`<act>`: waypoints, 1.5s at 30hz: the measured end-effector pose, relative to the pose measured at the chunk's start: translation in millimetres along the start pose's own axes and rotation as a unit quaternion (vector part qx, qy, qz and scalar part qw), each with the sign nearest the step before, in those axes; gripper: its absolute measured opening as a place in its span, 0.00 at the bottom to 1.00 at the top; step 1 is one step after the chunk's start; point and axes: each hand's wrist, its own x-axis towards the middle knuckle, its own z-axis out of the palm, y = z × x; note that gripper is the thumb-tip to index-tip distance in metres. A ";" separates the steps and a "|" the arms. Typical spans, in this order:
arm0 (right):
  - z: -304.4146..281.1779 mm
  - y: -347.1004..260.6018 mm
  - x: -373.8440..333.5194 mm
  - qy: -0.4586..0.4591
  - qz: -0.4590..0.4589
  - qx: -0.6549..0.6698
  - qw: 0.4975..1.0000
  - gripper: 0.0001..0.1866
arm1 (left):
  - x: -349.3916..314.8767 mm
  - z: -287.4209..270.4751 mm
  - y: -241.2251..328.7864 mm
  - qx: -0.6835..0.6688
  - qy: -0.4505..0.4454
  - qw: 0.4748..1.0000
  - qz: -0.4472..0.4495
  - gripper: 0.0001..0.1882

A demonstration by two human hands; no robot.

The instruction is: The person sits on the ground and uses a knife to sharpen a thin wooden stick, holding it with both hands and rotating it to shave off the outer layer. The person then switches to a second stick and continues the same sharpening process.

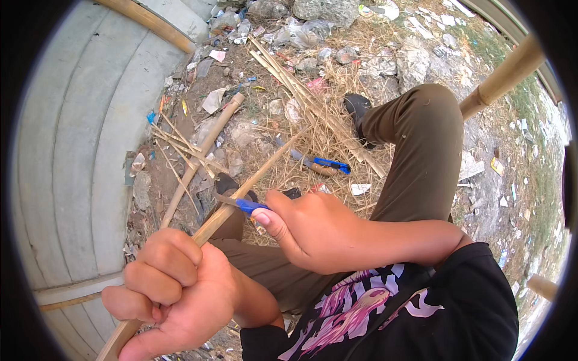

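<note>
My left hand (174, 283) is closed round the lower part of a long split bamboo strip (264, 169), which slants up and away to the right. In my right hand (316, 225) is a small knife with a blue handle (247, 206), the thumb pressed along it. Its blade (225, 198) lies across the strip a little beyond my left fist, touching or just over it; I cannot tell which. On the ground past my right hand lie a blue box cutter (332, 165) and, close beside it, a wooden-handled knife (319, 168).
A bamboo pole (201, 157) and thin offcuts (180, 146) lie at the left, near a grey plank wall (72, 144). Longer split strips (313, 108) lie ahead among straw, stones and litter. My bent right leg (418, 150) is beside an upright bamboo post (506, 75).
</note>
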 end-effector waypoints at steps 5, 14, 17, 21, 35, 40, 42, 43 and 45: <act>-1.5 -1.7 3.8 0.017 -0.035 -0.020 0.999 0.25 | -0.1 1.7 1.2 0.008 -0.014 1.000 0.017 0.34; 14.2 48.3 17.5 0.004 0.065 -0.158 0.985 0.22 | -16.5 -6.2 10.8 0.095 0.065 0.991 0.061 0.34; 22.5 22.1 2.4 0.034 -0.017 -0.084 0.996 0.24 | -27.7 -4.0 11.1 0.149 0.074 0.981 0.098 0.34; 35.0 9.7 -31.3 0.027 -0.017 -0.026 0.999 0.21 | -38.3 -4.7 11.4 0.092 0.035 0.992 0.079 0.35; 21.3 25.2 -69.0 -0.069 0.039 -0.022 0.997 0.23 | -90.4 28.7 7.3 0.077 0.022 0.987 0.141 0.31; 25.6 22.6 -74.2 -0.053 0.025 -0.038 0.998 0.22 | -95.8 35.4 2.8 0.088 0.064 0.975 0.193 0.31; 27.6 22.7 -71.1 -0.049 0.033 -0.044 0.997 0.21 | -101.3 30.2 7.6 0.120 0.037 0.981 0.146 0.29; 27.5 22.5 -70.1 -0.047 0.036 -0.049 0.997 0.21 | -105.0 23.6 18.8 0.155 0.013 0.983 0.094 0.26; 29.0 23.4 -68.3 -0.043 0.041 -0.060 0.996 0.21 | -106.4 21.3 19.2 0.163 0.026 0.982 0.089 0.26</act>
